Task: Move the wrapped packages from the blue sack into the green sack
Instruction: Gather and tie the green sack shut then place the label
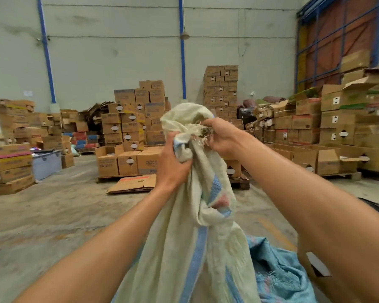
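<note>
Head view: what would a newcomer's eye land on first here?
The pale green sack fills the centre, its gathered neck gripped by the left hand and the right hand. The blue sack lies crumpled at lower right. Stacks of cardboard boxes line the wall behind.

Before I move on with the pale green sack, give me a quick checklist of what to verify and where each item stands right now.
1. Left hand grips the gathered neck of the pale green sack: ok.
2. Right hand holds the frayed mouth edge: ok.
3. Green sack's mouth open to receive: not ok, bunched shut.
4. Blue sack within reach: ok, beside the green one at lower right.
5. Wrapped packages visible: cannot tell, none in view.
6. Green sack's contents: cannot tell.
</note>
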The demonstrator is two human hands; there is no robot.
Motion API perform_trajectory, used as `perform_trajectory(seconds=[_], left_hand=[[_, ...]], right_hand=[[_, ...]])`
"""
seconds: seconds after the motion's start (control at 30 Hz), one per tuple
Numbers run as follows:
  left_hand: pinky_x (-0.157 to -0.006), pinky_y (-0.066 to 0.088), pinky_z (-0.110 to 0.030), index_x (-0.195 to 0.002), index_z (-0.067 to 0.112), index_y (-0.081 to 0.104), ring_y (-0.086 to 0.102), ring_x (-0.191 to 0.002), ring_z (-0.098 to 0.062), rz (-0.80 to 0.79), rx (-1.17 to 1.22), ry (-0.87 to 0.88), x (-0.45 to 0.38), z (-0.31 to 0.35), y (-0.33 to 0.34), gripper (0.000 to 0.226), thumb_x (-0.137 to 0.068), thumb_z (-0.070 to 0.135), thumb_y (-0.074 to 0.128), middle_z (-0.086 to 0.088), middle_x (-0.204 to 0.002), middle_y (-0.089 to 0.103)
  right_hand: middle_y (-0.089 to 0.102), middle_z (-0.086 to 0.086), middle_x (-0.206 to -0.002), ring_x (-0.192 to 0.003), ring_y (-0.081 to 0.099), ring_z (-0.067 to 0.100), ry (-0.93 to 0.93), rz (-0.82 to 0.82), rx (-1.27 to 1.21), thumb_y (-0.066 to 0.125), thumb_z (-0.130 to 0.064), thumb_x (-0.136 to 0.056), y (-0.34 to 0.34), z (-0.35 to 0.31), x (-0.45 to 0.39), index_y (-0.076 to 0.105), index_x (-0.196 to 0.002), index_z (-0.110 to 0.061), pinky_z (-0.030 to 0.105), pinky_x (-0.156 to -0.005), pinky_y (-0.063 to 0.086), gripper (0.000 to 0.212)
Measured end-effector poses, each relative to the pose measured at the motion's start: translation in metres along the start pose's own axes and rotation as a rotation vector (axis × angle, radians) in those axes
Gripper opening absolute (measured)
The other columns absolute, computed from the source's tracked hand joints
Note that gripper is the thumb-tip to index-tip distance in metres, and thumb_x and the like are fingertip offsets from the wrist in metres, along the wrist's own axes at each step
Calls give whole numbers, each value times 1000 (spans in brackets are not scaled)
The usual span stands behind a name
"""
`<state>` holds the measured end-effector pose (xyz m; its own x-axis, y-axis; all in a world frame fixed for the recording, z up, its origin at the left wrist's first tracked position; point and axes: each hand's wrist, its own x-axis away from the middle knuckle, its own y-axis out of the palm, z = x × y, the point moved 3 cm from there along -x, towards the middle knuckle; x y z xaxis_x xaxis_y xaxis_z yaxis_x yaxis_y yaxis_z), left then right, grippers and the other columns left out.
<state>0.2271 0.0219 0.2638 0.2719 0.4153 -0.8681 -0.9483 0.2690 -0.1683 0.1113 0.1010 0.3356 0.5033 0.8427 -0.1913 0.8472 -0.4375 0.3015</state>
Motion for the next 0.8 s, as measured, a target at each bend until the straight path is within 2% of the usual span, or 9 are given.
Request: perform_trajectory(seconds=[0.07,0.17,0.33,0.4,0.47,0.53,0.6,0.67,0.8], left_hand=[[-64,45,-21,-116,22,54,59,-78,-2,33,49,-104,-10,-2,1,37,-84,18,72,11,-90,63],[-61,43,-18,-117,21,55,60,-79,-8,17,66,-275,-23,-13,5,30,-89,20,66,4,-97,64],[-74,41,-30,-120,15,51,54,-86,-19,215,-25,-528,-33,-32,-3,29,-94,23,62,0,-103,57],[-76,36,-30,-125,13,48,51,-90,-21,254,-44,-637,-34,-40,-6,34,-95,23,60,-4,-109,57],[-83,37,-32,-132,10,44,53,-107,-27,273,-55,-719,-34,-48,-8,42,-95,22,59,-10,-125,55],[-95,41,-36,-137,9,39,51,-121,-31,238,-47,-773,-37,-55,-8,50,-94,24,60,-12,-134,52],[-97,45,-38,-140,13,34,54,-119,-31,184,66,-836,-39,-59,-7,62,-90,29,65,-10,-130,53],[-89,54,-40,-139,16,37,61,-108,-29,115,254,-901,-39,-60,-6,69,-82,34,72,-7,-125,58],[-73,57,-34,-116,12,60,67,-92,-23,29,320,-856,-38,-66,-16,33,-87,26,69,-7,-106,69]], right_hand=[[67,10,-106,-80,65,20,-24,-23,171,60,-18,-97,-3,-2,7,60,-120,-7,33,-73,60,26],[64,6,-120,-78,64,17,-118,-33,528,72,-34,-88,-11,-9,19,61,-129,-13,29,-59,58,47],[61,-9,-111,-92,61,10,-642,548,1194,67,-71,-73,-38,-3,31,49,-133,-25,24,-66,41,77],[54,-8,-115,-97,56,10,-670,373,1258,71,-74,-65,-41,20,34,44,-132,-23,26,-74,43,88],[55,-6,-114,-91,57,9,-525,-69,1238,80,-67,-60,-32,56,42,35,-136,-24,24,-76,47,98],[60,-6,-102,-80,58,4,-433,-329,1468,80,-69,-55,-21,95,49,21,-143,-34,24,-72,50,112],[66,-6,-91,-75,60,9,-569,-245,1734,73,-69,-65,-12,116,49,27,-141,-39,32,-71,55,94],[69,-5,-88,-75,64,16,-690,-115,1652,68,-52,-85,-10,116,44,51,-125,-34,36,-74,55,47],[72,7,-92,-70,71,24,-410,-358,1228,65,-28,-93,-13,99,32,61,-108,-19,39,-58,59,19]])
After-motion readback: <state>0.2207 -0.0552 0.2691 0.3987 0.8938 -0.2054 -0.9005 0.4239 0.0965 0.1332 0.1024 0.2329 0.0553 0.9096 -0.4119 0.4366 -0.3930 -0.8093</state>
